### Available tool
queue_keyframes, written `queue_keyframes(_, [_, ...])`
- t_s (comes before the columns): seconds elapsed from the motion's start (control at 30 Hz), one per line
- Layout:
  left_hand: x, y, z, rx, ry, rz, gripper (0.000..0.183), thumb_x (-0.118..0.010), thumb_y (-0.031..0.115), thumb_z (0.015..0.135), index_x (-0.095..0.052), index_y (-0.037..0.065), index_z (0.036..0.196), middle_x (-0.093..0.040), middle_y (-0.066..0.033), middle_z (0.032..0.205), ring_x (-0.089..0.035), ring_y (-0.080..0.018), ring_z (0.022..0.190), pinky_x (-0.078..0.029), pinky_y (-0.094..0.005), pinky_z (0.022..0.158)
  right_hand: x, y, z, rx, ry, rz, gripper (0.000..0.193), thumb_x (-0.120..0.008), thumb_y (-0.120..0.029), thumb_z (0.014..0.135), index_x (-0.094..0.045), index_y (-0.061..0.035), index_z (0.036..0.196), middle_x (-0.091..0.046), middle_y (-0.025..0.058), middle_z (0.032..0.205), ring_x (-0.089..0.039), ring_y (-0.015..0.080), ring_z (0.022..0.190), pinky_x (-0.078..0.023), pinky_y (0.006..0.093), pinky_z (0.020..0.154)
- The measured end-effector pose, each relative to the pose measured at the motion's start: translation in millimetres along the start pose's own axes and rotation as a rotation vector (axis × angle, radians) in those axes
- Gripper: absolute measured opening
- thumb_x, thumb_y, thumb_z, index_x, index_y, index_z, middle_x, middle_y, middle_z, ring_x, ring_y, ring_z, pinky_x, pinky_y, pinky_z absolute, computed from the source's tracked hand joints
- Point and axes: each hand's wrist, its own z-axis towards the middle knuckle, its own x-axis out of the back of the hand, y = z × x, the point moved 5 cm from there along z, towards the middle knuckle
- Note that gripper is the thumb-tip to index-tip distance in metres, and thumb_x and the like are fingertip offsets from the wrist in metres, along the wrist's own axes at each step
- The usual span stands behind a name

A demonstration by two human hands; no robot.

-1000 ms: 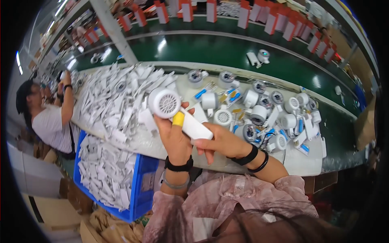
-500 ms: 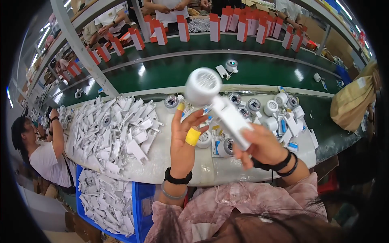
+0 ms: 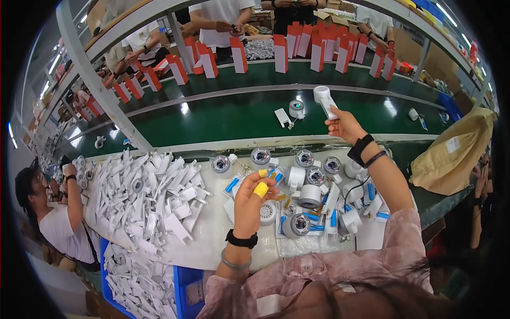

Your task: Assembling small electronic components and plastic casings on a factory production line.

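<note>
Holding one white handheld fan [image 3: 325, 101] by its handle, the right hand [image 3: 345, 126] reaches out over the green belt [image 3: 223, 130] in the head view, its fingers closed round the grip and the round fan head pointing away. The left hand [image 3: 248, 204], two yellow covers [image 3: 260, 190] on its fingers, hovers above the table [image 3: 210, 239] with those fingers loosely bent and partly spread; whether they brush the parts beneath cannot be told. Just left of the held fan, on the belt, sit one fan head [image 3: 297, 109] with a lit display and one white shell [image 3: 282, 118]. The table bears at least six fan heads with electronics facing up, among them a grey-rimmed one [image 3: 296, 226], and at least five blue cells [image 3: 231, 185]. Further left lies a heap of white shells [image 3: 154, 196], too many to count, above one blue crate [image 3: 183, 287] of the same. One pale label [image 3: 195, 291] on the crate and one white label [image 3: 452, 144] on the single brown bag [image 3: 451, 159] are too small to read. More than ten red-and-white boxes [image 3: 281, 56] stand beyond the belt; one co-worker [image 3: 66, 223] is at the far left.
</note>
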Motion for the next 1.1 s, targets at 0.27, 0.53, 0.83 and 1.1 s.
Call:
queue_keyframes(0.27, [23, -13, -4, 0.009, 0.053, 0.023, 0.025, -0.051, 0.006, 0.093, -0.05, 0.0, 0.117, -0.061, -0.0102, 0.1, -0.061, -0.0184, 0.083, -0.053, -0.0319, 0.075, -9, 0, 54, 0.478, 0.148, -1.755, 0.033, -0.052, -0.031, 0.091, -0.067, -0.0033, 0.08, -0.068, 0.017, 0.076, -0.068, 0.0308, 0.074, -0.054, 0.0452, 0.063])
queue_keyframes(0.53, [20, 5, -14, -0.101, -0.036, 0.217, 0.035, -0.054, 0.025, 0.092, -0.052, -0.002, 0.116, -0.062, -0.0152, 0.097, -0.064, -0.0252, 0.078, -0.056, -0.0361, 0.073, -96, 67, 114, 0.915, 0.049, -1.875, 0.01, -0.063, -0.017, 0.071, -0.068, -0.0115, 0.078, -0.063, 0.0072, 0.089, -0.058, 0.0273, 0.093, -0.047, 0.0402, 0.075])
queue_keyframes(0.83, [63, -30, 5, 0.088, -0.271, -0.084, 0.044, -0.07, 0.017, 0.081, -0.052, 0.004, 0.12, -0.064, -0.0154, 0.102, -0.067, -0.0297, 0.087, -0.058, -0.0459, 0.078, -98, 71, 122, 1.136, 0.149, -1.934, 0.009, -0.058, -0.018, 0.077, -0.063, -0.0116, 0.08, -0.061, 0.0027, 0.084, -0.054, 0.0206, 0.092, -0.04, 0.0341, 0.08])
queue_keyframes(1.1, [54, -25, -21, 0.145, -0.138, 0.158, 0.033, -0.051, 0.012, 0.095, -0.046, 0.0, 0.125, -0.059, -0.0139, 0.109, -0.059, -0.0242, 0.096, -0.047, -0.0405, 0.091, -82, 19, 93, 0.84, 0.141, -1.392, 0.025, -0.064, -0.03, 0.084, -0.06, -0.0051, 0.085, -0.062, 0.0101, 0.082, -0.057, 0.0304, 0.085, -0.043, 0.0418, 0.075])
